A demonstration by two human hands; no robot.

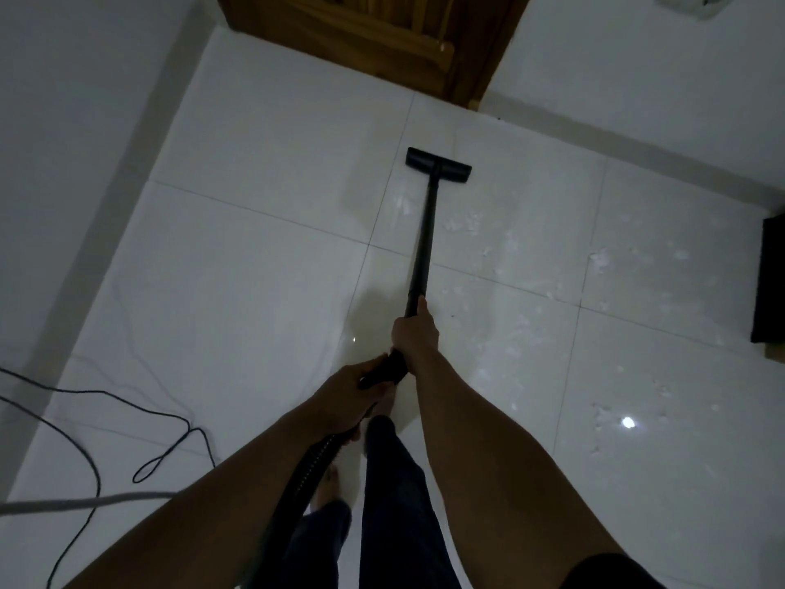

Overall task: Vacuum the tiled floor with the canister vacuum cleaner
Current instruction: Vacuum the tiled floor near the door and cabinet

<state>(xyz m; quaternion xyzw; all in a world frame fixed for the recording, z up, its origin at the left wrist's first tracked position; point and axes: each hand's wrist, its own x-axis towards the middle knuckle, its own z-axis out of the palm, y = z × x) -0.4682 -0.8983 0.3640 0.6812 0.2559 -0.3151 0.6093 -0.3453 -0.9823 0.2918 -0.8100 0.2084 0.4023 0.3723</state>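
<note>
Two-handed hold on a vacuum cleaner, seen from above. The right hand wraps round the lower end of the black tube, fingers closed fully on it with the thumb lying up along the tube. The left hand sits just behind it and curls round the bent handle where the hose joins. The spacing probably serves leverage: the forward hand steers and presses, and the rear hand pushes and keeps the hose out of the way.

The tube slopes away from the person so that the floor head lies flat on the tiled floor, close to a tile joint and short of the wooden door. Pale scraps are scattered over the tiles to the right of the tube, so that area appears not yet done. The tiles to the left look clean.

The hose runs back past the person's legs (the canister itself is out of view). A thin cord loops loosely on the floor at the left, well apart from the floor head. A dark object stands at the right edge and cannot be identified.
</note>
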